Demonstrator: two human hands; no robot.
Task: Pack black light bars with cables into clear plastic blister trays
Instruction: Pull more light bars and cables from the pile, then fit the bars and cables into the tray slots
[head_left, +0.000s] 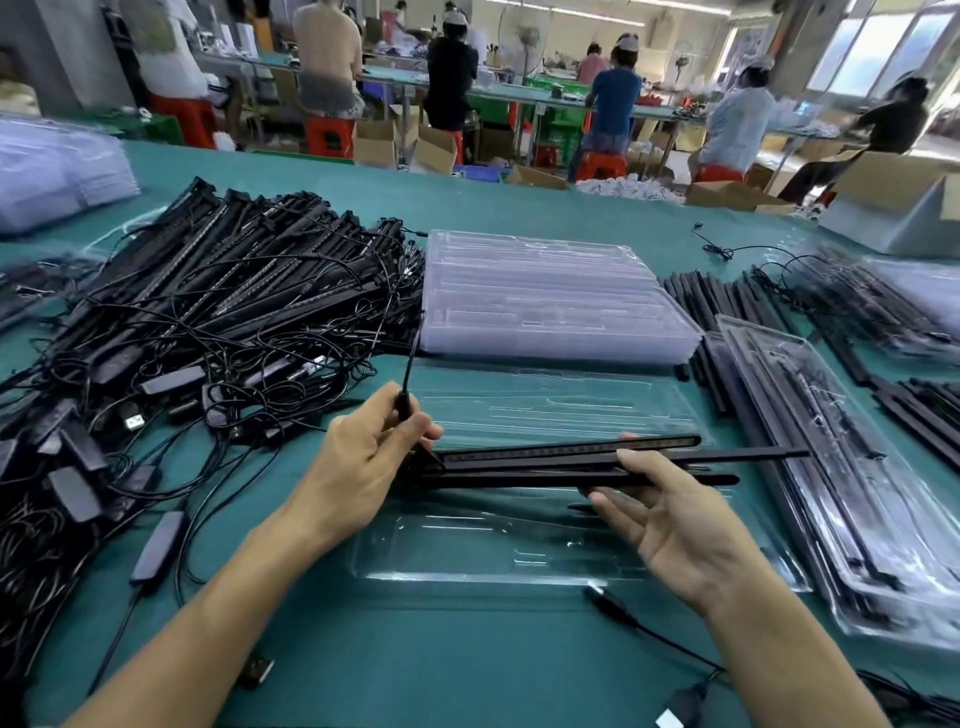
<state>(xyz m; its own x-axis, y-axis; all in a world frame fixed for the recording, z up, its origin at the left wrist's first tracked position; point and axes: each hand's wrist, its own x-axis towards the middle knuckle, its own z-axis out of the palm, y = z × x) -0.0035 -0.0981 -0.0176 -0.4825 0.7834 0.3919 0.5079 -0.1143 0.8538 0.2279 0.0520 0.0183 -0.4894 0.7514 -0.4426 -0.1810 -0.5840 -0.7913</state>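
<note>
Teal cloth covered the long worktable (467, 675), and behind it other workers (452, 73) sat at further benches with their backs turned. Both hands held a small bundle of black light bars (545, 462) roughly level above an open clear blister tray (493, 551) lying on the table. The bars hung over the tray's middle, not seated in its slots.

The left hand (363, 452) had thumb and forefinger pinched on the thick collar of a cable (412, 358) that rose from the bars' left end, its other fingers curled close by that end. The right hand (675, 525) lay palm up under the bars' right half, thumb pressed on top and fingers beneath, so the bars were clamped between them.

Left of the hands sprawled a big heap of bars (208, 291), tangled with cables and plugs. Beyond the open tray stood a stack of empty trays (545, 301), and to the right lay packed trays (857, 493) beside loose black strips (696, 296). A cardboard box (898, 208) sat at the far right — and a loose USB plug (258, 671) lay near the front edge.
</note>
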